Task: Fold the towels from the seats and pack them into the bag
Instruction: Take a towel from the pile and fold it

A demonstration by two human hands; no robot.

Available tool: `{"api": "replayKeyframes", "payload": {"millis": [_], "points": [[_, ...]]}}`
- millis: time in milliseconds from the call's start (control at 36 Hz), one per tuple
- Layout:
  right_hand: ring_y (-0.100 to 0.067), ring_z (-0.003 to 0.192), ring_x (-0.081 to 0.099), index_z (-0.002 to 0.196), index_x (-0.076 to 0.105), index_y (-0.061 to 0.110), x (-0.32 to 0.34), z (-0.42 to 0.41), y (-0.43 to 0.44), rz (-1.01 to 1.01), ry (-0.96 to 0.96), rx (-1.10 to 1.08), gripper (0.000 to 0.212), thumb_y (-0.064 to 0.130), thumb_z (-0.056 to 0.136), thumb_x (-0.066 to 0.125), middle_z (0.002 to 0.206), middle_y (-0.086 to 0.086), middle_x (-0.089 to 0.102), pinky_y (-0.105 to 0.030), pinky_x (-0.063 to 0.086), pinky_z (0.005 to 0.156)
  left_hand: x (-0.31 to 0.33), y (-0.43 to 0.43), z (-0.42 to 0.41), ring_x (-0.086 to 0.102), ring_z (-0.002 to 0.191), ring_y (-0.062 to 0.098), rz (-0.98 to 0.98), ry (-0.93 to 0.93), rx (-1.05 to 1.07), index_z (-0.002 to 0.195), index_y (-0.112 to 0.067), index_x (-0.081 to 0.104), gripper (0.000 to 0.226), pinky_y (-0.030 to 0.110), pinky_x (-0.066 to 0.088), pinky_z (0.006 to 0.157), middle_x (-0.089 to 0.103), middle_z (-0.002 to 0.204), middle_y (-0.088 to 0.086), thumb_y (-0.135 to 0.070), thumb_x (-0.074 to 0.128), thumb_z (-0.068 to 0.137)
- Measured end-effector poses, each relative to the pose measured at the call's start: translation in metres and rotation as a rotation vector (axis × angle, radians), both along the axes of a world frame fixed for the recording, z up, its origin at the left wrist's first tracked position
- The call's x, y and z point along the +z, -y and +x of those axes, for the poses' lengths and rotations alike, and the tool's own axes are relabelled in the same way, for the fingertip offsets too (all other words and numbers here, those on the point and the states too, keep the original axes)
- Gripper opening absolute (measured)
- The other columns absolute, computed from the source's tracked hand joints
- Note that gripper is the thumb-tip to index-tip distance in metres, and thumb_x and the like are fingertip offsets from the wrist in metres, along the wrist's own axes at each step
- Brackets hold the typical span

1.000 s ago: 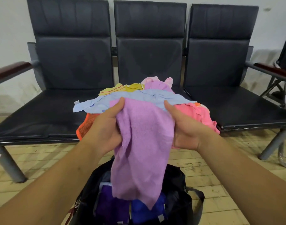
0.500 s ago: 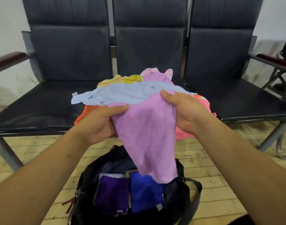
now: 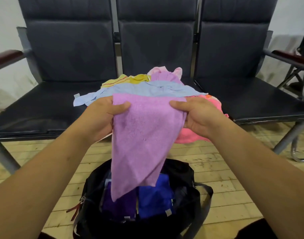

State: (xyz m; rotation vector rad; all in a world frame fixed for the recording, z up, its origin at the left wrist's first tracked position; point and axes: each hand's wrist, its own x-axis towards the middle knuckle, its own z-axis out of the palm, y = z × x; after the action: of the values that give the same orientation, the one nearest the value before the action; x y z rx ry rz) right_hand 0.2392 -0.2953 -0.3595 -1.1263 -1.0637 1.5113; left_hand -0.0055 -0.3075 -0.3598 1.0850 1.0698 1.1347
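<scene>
Two hands, the left hand and the right hand, grip the top corners of the light purple towel with curled fingers, and it hangs below them over the open black bag, with the towel pile just behind.

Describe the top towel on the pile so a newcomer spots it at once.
On the middle seat of the black row lies a pile of towels. The top one is the light blue towel, spread across it just behind the lilac towel that the left hand and right hand hold. It alone is pale blue, with a white tag at its left corner.
</scene>
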Motion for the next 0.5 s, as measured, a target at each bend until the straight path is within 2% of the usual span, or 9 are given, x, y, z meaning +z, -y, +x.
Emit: {"api": "replayKeyframes", "payload": {"millis": [83,139,194,278,333,444,500], "points": [[-0.024,0.096,0.072,0.109,0.07,0.0,-0.001,0.0,0.0,0.061,0.12,-0.087,0.024,0.012,0.088,0.074,0.109,-0.014,0.075,-0.046,0.059,0.09,0.002,0.0,-0.007,0.069,0.109,0.025,0.091,-0.124,0.026,0.115,-0.009,0.07,0.023,0.039,0.057,0.091,0.074,0.113,0.007,-0.014,0.061,0.094],[-0.022,0.091,0.073,0.1,0.071,0.004,0.0,-0.001,0.001,0.092,0.121,-0.108,0.015,0.013,0.088,0.074,0.103,-0.011,0.077,-0.041,0.061,0.084,0.001,0.001,-0.009,0.069,0.108,0.022,0.163,-0.241,0.065,0.113,-0.013,0.072,0.022,0.04,0.054,0.093,0.075,0.112,0.002,-0.02,0.064,0.093],[-0.024,0.093,0.073,0.095,0.07,0.003,0.001,-0.004,-0.001,0.109,0.078,-0.105,0.01,0.01,0.089,0.073,0.103,-0.014,0.076,-0.039,0.061,0.084,0.0,0.002,-0.011,0.069,0.108,0.02,0.192,-0.267,0.094,0.114,-0.014,0.072,0.023,0.041,0.052,0.096,0.074,0.112,0.001,-0.021,0.065,0.093],[-0.034,0.11,0.069,0.112,0.066,-0.009,0.002,-0.005,-0.005,0.109,-0.004,-0.079,0.026,0.004,0.09,0.069,0.117,-0.025,0.07,-0.045,0.057,0.095,-0.003,0.002,-0.011,0.069,0.108,0.021,0.194,-0.205,0.102,0.114,-0.01,0.071,0.022,0.039,0.052,0.096,0.074,0.113,0.004,-0.015,0.062,0.095],[-0.036,0.112,0.067,0.122,0.059,-0.01,0.003,-0.006,-0.005,0.115,-0.007,-0.095,0.038,0.002,0.088,0.07,0.121,-0.028,0.067,-0.046,0.056,0.096,-0.004,0.001,-0.012,0.069,0.108,0.021,0.181,-0.177,0.11,0.112,-0.009,0.071,0.02,0.038,0.053,0.094,0.075,0.112,0.005,-0.012,0.061,0.095],[-0.029,0.112,0.067,0.122,0.057,0.016,0.002,0.0,-0.006,0.2,0.121,-0.189,0.049,0.001,0.081,0.079,0.126,-0.019,0.062,-0.045,0.058,0.094,-0.005,-0.001,-0.016,0.068,0.111,0.02,0.21,-0.255,0.174,0.115,-0.013,0.073,0.025,0.043,0.049,0.103,0.074,0.114,0.001,-0.021,0.069,0.091],[-0.027,0.11,0.068,0.118,0.062,0.019,0.002,0.003,-0.006,0.264,0.233,-0.167,0.044,0.0,0.081,0.079,0.121,-0.016,0.067,-0.046,0.057,0.095,-0.004,0.0,-0.016,0.069,0.105,0.018,0.231,-0.304,0.257,0.108,-0.02,0.076,0.021,0.044,0.051,0.101,0.076,0.105,-0.005,-0.025,0.073,0.088]]}}
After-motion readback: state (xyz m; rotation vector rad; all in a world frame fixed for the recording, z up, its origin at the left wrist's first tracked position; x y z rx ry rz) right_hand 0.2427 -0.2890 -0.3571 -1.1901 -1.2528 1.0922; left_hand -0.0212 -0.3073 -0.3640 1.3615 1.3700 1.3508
